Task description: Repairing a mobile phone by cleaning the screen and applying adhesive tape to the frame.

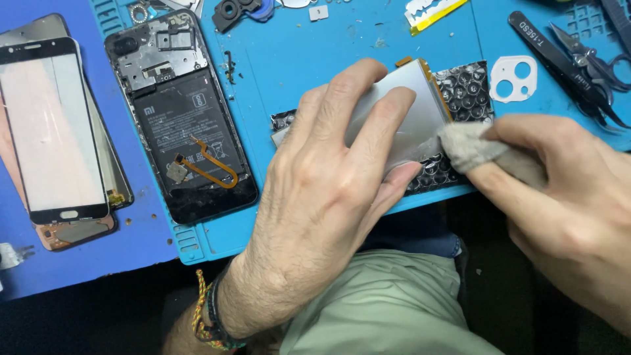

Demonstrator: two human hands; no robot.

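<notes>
My left hand (322, 190) lies flat on a silver screen panel (420, 108) and presses it down onto a sheet of bubble wrap (470, 85) near the front edge of the blue work mat (296, 52). My right hand (565, 197) pinches a grey cloth (470, 148) against the panel's lower right corner. An opened phone (181, 118) with its battery and an orange flex cable showing lies to the left.
Glass screen fronts (52, 131) are stacked at the far left. Black tweezers (559, 62) and scissors (595, 62) lie at the top right beside a white camera frame (514, 77). A razor blade (430, 10) and small parts sit along the top. My lap is below the table edge.
</notes>
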